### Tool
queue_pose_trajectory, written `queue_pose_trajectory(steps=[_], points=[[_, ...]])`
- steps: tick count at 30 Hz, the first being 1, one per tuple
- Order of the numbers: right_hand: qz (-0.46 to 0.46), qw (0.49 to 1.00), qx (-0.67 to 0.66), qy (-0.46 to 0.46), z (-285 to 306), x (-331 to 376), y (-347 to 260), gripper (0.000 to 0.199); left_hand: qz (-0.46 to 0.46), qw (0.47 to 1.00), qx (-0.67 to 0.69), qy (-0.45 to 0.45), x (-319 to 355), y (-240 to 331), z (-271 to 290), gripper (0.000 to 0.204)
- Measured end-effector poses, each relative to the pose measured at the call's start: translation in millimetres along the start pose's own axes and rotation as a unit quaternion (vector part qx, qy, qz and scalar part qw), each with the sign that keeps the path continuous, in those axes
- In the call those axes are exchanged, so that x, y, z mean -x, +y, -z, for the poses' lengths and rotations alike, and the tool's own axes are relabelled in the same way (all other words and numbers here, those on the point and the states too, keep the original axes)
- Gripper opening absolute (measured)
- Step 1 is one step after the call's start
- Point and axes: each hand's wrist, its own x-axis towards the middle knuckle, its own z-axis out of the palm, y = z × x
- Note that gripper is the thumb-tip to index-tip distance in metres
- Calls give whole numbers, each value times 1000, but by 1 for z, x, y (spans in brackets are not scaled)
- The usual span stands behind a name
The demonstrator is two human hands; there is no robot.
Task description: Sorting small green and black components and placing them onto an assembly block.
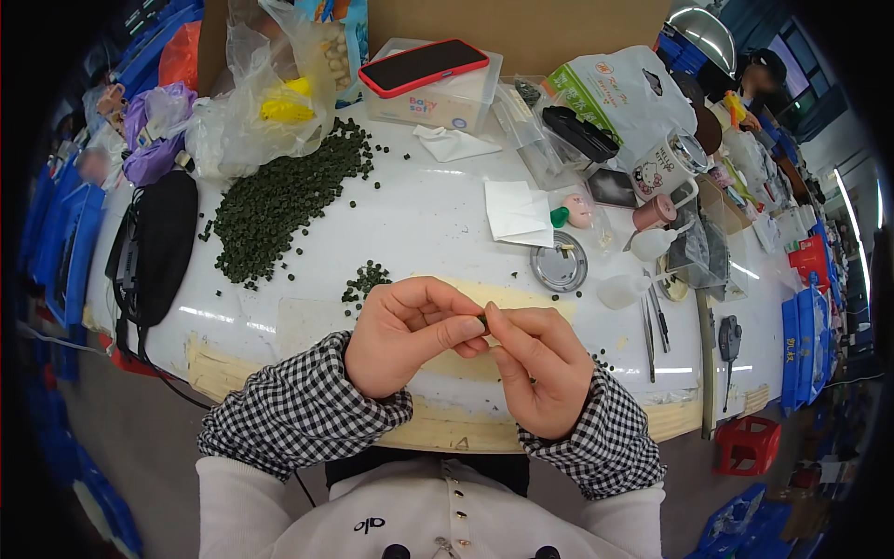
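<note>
My left hand point(406, 334) and my right hand point(538, 365) meet fingertip to fingertip over the near edge of the white table point(438, 200). Between the thumbs and forefingers sits one small dark green piece point(482, 321), pinched by both hands. A small cluster of the same green pieces point(365, 279) lies just beyond my left hand. A large heap of green pieces point(277, 198) spreads across the table's far left. Both forearms wear black-and-white checked sleeve covers.
A round metal lid point(559, 265), tweezers point(649, 328) and small white bottles point(622, 290) lie to the right. A red phone point(424, 64) rests on a clear box at the back. Plastic bags point(265, 102), a black pouch point(163, 244), a white mug point(669, 166) and folded tissue point(518, 212) crowd the table.
</note>
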Motion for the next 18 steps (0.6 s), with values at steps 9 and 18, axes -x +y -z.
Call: queue_pose_trajectory(steps=[9, 18], points=[[-23, 999, -25, 8, 0, 1, 2, 39, -99, 985, -135, 31, 2, 2, -3, 16], [-90, 989, -116, 2, -2, 4, 3, 38, -180, 952, -244, 25, 1, 3, -3, 18]])
